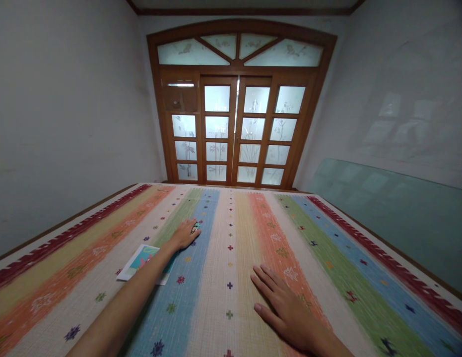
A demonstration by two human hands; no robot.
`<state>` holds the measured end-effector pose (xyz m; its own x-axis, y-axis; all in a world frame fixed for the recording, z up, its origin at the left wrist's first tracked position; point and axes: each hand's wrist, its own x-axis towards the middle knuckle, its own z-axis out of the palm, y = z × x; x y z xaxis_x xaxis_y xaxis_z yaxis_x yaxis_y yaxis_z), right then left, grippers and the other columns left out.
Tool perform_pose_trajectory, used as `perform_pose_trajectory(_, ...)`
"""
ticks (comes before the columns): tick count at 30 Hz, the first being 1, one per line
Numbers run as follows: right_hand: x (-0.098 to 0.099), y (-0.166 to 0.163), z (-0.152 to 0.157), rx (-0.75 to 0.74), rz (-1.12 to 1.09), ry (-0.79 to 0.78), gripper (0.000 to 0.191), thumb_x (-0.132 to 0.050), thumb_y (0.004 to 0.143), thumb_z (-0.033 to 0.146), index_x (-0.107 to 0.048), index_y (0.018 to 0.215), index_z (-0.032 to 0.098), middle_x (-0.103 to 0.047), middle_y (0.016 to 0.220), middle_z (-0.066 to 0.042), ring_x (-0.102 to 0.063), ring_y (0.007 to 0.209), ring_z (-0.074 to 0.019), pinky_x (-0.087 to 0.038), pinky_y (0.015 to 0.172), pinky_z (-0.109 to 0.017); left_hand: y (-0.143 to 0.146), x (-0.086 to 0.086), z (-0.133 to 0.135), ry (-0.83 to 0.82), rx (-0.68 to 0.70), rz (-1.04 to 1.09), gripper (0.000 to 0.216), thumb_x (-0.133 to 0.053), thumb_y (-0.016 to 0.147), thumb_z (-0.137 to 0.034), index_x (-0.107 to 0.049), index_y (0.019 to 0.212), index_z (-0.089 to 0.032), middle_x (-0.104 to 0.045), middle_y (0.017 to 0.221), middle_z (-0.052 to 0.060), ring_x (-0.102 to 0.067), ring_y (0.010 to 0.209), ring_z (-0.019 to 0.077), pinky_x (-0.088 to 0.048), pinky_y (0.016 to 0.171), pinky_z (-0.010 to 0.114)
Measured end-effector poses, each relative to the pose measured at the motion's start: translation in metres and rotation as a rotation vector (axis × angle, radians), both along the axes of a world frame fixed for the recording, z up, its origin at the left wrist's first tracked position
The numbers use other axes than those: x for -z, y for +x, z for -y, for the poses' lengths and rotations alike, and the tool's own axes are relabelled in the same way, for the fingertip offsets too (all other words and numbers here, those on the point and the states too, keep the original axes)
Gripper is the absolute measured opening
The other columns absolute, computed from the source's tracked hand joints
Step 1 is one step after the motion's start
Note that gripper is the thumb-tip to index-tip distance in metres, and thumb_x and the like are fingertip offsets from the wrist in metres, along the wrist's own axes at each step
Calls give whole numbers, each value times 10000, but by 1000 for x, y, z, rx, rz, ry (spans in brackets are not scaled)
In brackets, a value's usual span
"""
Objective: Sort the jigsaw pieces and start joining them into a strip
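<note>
My left hand [184,234] reaches forward over the blue and green stripes of the cloth. Its fingers curl around a small teal, dark and white patterned piece [195,227], most of which they hide; its exact kind does not show. Under my left forearm lies a white-edged picture card [136,265] with teal and pink colours, partly covered by the arm. My right hand [281,302] rests palm down on the yellow and orange stripes, fingers stretched out and holding nothing.
The striped cloth [216,307] with small woven motifs covers a wide flat surface. A pale green panel [383,213] stands along the right side. Beyond the far edge are wooden doors [234,129] with frosted panes, between pale walls.
</note>
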<state>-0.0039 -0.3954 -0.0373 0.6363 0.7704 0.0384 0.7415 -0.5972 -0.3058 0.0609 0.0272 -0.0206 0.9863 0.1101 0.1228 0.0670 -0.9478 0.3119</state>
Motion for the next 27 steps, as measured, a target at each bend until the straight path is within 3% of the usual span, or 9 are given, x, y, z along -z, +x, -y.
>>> perform_pose_trajectory(8,1,0,0,4,7,7,673,-432,1092,586,-357,1651,220,-235,1725,-84,-207,1610,-350,-238,1301,-601,8,4,22,-15,77,36,545,-518,1040,-444,-540,1483,-128,-576,1537,188,-500,1471,326,-296,1269,547)
perform_pose_trajectory(12,0,0,0,0,15,15,673,-438,1091,582,-370,1647,210,-251,1719,-94,-215,1607,-352,-246,1299,-598,10,6,32,-11,115,18,591,-460,1027,-440,-498,1532,-135,-511,1604,175,-409,1538,335,-265,1292,506)
perform_pose_trajectory(17,-1,0,-1,-15,27,8,675,-423,1097,572,-377,1642,177,-248,1711,-116,-231,1601,-363,-254,1289,-622,14,6,42,4,159,-20,579,-437,1030,-440,-503,1543,-181,-422,1669,139,-308,1585,349,-219,1292,564)
perform_pose_trajectory(27,3,0,-1,-27,72,58,641,-462,1094,542,-401,1637,206,-289,1705,-103,-254,1598,-341,-265,1298,-585,-2,12,65,-7,229,-9,539,-425,1061,-418,-534,1529,-174,-428,1668,134,-315,1585,324,-237,1301,515)
